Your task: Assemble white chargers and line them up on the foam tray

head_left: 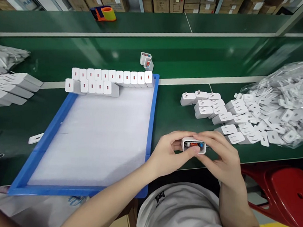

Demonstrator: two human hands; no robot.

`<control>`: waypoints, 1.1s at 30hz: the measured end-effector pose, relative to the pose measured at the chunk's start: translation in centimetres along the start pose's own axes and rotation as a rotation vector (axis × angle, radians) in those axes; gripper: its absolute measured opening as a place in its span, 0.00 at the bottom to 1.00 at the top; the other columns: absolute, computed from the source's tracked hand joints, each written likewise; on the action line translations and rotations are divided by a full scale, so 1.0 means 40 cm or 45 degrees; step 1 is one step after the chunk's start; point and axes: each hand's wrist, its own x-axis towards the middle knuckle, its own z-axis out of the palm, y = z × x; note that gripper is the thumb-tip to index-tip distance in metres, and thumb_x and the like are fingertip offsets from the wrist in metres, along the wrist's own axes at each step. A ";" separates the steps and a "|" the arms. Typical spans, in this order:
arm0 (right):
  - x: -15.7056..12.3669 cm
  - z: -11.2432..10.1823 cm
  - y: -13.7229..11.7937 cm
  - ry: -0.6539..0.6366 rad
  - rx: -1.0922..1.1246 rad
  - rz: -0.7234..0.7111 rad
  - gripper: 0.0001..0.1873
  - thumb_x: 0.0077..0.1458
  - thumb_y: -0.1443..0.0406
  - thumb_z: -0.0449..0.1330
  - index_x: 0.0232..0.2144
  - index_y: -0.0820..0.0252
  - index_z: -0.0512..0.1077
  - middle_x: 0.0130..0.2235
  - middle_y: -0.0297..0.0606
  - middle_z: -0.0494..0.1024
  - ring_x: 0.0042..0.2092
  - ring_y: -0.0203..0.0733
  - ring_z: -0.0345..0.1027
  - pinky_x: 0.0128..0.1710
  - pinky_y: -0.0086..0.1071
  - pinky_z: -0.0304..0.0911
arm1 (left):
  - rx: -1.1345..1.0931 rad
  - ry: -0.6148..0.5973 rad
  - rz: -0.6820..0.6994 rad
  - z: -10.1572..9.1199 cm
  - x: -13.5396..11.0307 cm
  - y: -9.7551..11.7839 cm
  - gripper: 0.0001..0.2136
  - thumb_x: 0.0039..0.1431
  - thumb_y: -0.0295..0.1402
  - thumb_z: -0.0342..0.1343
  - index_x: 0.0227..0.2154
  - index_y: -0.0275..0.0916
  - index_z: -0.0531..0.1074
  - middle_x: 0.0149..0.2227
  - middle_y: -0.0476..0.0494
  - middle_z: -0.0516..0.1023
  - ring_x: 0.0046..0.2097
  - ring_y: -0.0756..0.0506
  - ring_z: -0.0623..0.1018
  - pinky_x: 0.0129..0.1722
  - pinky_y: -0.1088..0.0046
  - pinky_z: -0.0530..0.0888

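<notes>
A white charger housing (pixel 190 144) is held over the bench's front edge, its open end facing me with orange and blue parts inside. My left hand (pixel 168 153) grips its left side, the thumb at the lower rim. From the right, my right hand (pixel 222 154) is closed around the same housing, fingertips on its upper edge and thumb beneath. Finished-looking white chargers (pixel 119 77) with small red ports stand in two rows at the far end of a blue-framed tray (pixel 150 122). Two open housings (pixel 147 61) sit behind it.
Housings with metal prongs (pixel 203 111) stand to the right, beside a plastic bag (pixel 296 101) and heaped white end pieces. More white cases (pixel 8 89) lie at the left. A tape dispenser (pixel 103 14) is on the shelf. A red stool (pixel 293 193) stands lower right.
</notes>
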 end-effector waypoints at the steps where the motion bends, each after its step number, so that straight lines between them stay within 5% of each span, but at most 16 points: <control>1: 0.001 0.001 -0.001 -0.004 -0.011 -0.011 0.26 0.58 0.75 0.65 0.57 0.53 0.72 0.50 0.40 0.76 0.48 0.42 0.71 0.48 0.37 0.68 | -0.024 0.018 -0.010 0.001 0.001 0.001 0.15 0.53 0.33 0.69 0.43 0.34 0.81 0.45 0.40 0.82 0.44 0.46 0.82 0.44 0.74 0.79; 7: -0.003 0.005 0.002 -0.017 -0.088 -0.051 0.26 0.59 0.75 0.65 0.58 0.55 0.71 0.52 0.40 0.77 0.51 0.41 0.72 0.51 0.36 0.69 | -0.196 0.035 0.013 0.003 0.009 -0.007 0.11 0.51 0.31 0.70 0.38 0.34 0.83 0.39 0.43 0.82 0.40 0.48 0.82 0.41 0.77 0.80; 14: -0.008 0.008 0.003 0.003 -0.056 -0.028 0.25 0.60 0.74 0.64 0.57 0.52 0.71 0.50 0.40 0.76 0.49 0.42 0.73 0.51 0.35 0.71 | -0.135 -0.025 -0.027 0.001 0.012 -0.007 0.14 0.52 0.34 0.70 0.41 0.34 0.81 0.43 0.41 0.82 0.42 0.47 0.82 0.44 0.76 0.78; 26: -0.001 0.020 -0.012 0.020 -0.077 -0.091 0.26 0.60 0.74 0.63 0.59 0.50 0.70 0.48 0.42 0.76 0.47 0.45 0.74 0.46 0.39 0.76 | 0.059 0.006 0.242 0.000 0.004 -0.017 0.17 0.59 0.45 0.65 0.40 0.35 0.82 0.41 0.37 0.77 0.42 0.44 0.79 0.42 0.71 0.78; 33: -0.019 0.008 0.010 0.021 -0.004 0.024 0.24 0.59 0.70 0.66 0.56 0.51 0.72 0.47 0.41 0.78 0.45 0.44 0.76 0.43 0.37 0.76 | 0.087 -0.097 0.071 -0.004 0.010 -0.008 0.23 0.60 0.52 0.62 0.42 0.34 0.80 0.44 0.36 0.81 0.45 0.41 0.80 0.46 0.67 0.77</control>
